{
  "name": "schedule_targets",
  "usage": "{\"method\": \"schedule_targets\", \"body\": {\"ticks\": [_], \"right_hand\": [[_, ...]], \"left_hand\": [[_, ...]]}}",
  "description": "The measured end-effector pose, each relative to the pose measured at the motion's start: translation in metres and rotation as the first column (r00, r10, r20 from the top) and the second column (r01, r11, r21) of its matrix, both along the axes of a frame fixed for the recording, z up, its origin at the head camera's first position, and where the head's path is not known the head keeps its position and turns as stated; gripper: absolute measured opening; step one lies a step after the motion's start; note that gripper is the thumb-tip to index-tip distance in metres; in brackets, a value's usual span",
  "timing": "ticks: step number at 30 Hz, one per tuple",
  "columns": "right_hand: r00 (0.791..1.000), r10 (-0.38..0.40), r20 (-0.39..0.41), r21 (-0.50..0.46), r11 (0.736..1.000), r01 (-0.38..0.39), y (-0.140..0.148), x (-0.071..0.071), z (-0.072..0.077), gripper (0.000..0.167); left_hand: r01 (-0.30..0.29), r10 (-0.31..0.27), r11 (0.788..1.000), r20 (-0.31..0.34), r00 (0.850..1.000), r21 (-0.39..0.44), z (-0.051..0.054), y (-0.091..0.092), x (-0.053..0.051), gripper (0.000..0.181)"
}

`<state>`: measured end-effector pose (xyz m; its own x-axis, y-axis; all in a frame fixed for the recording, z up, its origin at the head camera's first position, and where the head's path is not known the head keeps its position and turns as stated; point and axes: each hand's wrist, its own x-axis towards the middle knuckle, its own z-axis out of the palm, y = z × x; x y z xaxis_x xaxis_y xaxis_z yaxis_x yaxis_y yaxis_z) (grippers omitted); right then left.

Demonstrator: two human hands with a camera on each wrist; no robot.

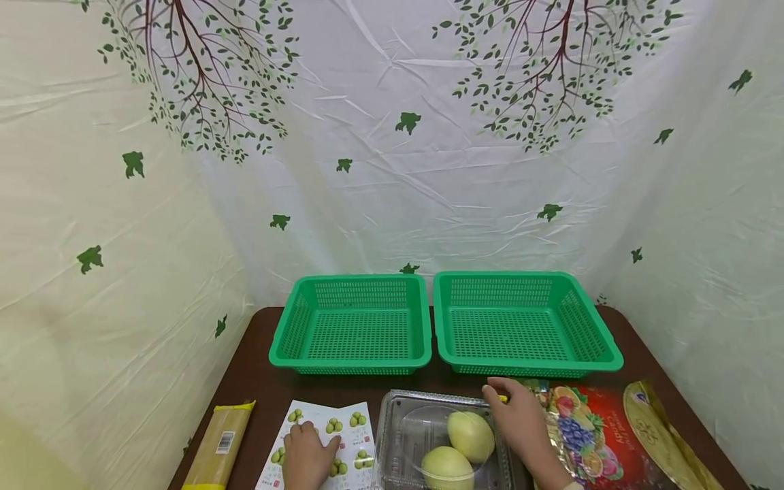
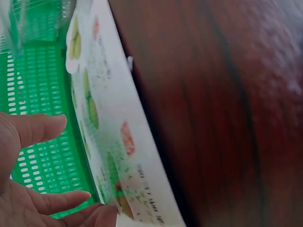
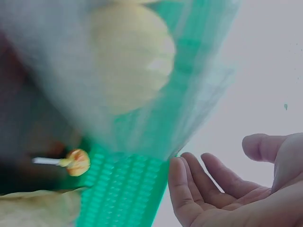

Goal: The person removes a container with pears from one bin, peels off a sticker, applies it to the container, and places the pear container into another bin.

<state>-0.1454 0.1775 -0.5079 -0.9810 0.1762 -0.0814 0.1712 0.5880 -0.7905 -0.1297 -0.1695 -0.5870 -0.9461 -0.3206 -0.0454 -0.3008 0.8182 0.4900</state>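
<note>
My left hand [image 1: 308,454] is over a white sheet [image 1: 353,469] printed with small green fruit pictures. In the left wrist view its fingertips [image 2: 110,210] meet the sheet's edge, while the thumb stands apart. A clear plastic box [image 1: 401,435] holds two pale yellow-green round fruits [image 1: 470,435]. My right hand [image 1: 522,423] is at the box's far right corner, its fingers loosely bent with nothing gripped. In the right wrist view those fingers [image 3: 179,177] are by the blurred edge of the clear plastic. A small yellow thing [image 1: 503,399] shows beside the right hand, partly hidden.
Two green plastic baskets [image 1: 352,363] [image 1: 533,363] stand side by side at the back. A yellow-ended packet [image 1: 219,446] lies at the left. At the right is a red candy bag [image 1: 612,422]. A lollipop [image 3: 78,162] shows in the right wrist view.
</note>
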Motion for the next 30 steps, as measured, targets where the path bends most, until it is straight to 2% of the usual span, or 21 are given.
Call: {"method": "schedule_targets", "body": {"ticks": [9, 17, 20, 26, 30], "right_hand": [[0.995, 0.045, -0.086, 0.012, 0.999, -0.044, -0.034, 0.002, 0.014, 0.034], [0.991, 0.100, -0.090, 0.017, 0.995, -0.099, -0.048, 0.011, 0.017, 0.032], [0.989, 0.114, -0.091, 0.028, 0.993, -0.112, -0.050, 0.013, 0.014, 0.032], [0.986, 0.150, -0.075, 0.106, 0.984, -0.142, -0.056, 0.016, 0.009, 0.030], [0.980, 0.190, -0.050, 0.163, 0.970, -0.180, -0.062, 0.017, 0.012, 0.028]], "left_hand": [[0.000, 0.002, 0.995, 0.021, 1.000, -0.100, -0.004, -0.002, 0.005, 0.057], [-0.022, 0.019, 0.988, -0.021, 1.000, -0.155, -0.005, -0.005, 0.005, 0.074], [-0.027, 0.025, 0.989, -0.016, 1.000, -0.143, -0.005, -0.008, 0.001, 0.078], [-0.030, 0.032, 0.999, 0.081, 0.996, -0.020, -0.003, -0.015, -0.005, 0.064], [-0.032, 0.034, 0.999, 0.076, 0.997, -0.021, -0.002, -0.015, -0.005, 0.063]]}}
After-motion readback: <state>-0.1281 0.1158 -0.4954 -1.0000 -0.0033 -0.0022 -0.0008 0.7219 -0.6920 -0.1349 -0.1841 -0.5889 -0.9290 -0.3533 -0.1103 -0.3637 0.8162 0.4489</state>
